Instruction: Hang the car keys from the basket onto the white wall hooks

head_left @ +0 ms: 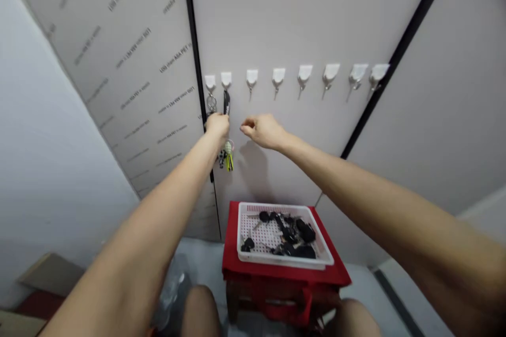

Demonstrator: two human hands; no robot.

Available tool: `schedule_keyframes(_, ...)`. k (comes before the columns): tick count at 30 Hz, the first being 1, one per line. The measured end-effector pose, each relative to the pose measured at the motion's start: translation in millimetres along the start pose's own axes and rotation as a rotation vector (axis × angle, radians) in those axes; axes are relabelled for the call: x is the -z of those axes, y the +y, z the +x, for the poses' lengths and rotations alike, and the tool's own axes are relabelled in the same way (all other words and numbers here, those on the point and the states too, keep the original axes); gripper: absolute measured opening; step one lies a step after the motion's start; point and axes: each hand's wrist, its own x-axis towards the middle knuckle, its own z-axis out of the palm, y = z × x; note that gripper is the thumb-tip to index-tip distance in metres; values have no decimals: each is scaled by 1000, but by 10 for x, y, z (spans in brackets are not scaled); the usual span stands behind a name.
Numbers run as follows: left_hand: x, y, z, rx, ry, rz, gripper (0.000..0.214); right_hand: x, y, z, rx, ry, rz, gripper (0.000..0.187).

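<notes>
My left hand (217,125) is closed at the bunches of keys hanging from the two leftmost hooks; its fingertips are partly hidden. Above it, a metal key ring (211,102) hangs on the first hook and a black strap (226,102) on the second. Below the hand dangle a yellow tag (230,162) and a pale green charm (228,147). My right hand (264,130) hovers before the panel, right of the keys, its fingers loosely curled with a gap at the thumb and nothing visible in them.
More white adhesive hooks (279,76) run rightward along the grey panel. Below, a white plastic basket (284,262) holds several keys with black heads. It stands on a red cloth-covered stool (230,253), between my knees and the panel. A cardboard piece (49,274) lies at lower left.
</notes>
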Motion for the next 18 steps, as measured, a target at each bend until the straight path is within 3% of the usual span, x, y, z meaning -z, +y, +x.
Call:
schedule_keyframes(5,100,-143,-264,-48,14,63,15,-310,395,-861,7,-363,60,21)
schedule_keyframes(9,181,-489,-650,-39,-53,91,19,-578,715,-1483,-56,-661,4,23)
schedule_keyframes(13,172,-1024,-1096,164,-177,187,16,-739,875,-1798,-154,-640,-196,23)
schedule_keyframes(18,113,-1622,-1505,296,-317,228,25,-856,875,-1881,-262,-580,-311,23)
